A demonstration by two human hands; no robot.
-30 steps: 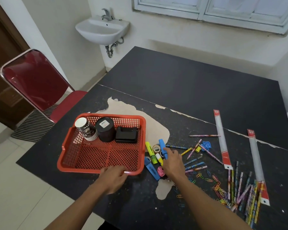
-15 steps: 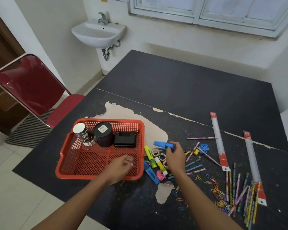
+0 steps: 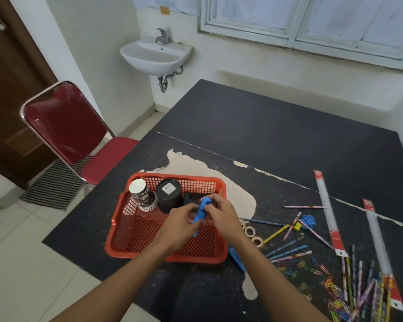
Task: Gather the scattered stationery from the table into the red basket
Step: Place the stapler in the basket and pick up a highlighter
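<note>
Basket (image 3: 126, 228) sits at the table's (image 3: 277, 135) 7 o'clock corner, with cup stack (image 3: 142, 194), canister (image 3: 169, 196) and box (image 3: 189, 198) in a row along its 12 o'clock wall. Left hand (image 3: 182, 221) and right hand (image 3: 221, 214) are over its middle, both pinching a marker (image 3: 201, 211). From the basket: tape rolls (image 3: 249, 231) just beside at 3, pencils (image 3: 286, 249) beyond them, paper clips (image 3: 330, 284) at 4, packaged rulers (image 3: 328, 210) farthest at 3, chair (image 3: 65, 133) off-table at 10, sink (image 3: 156, 54) at 12.

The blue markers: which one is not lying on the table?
The blue marker held by the left hand and right hand over the red basket; the other blue marker lies on the table beside the basket.
</note>
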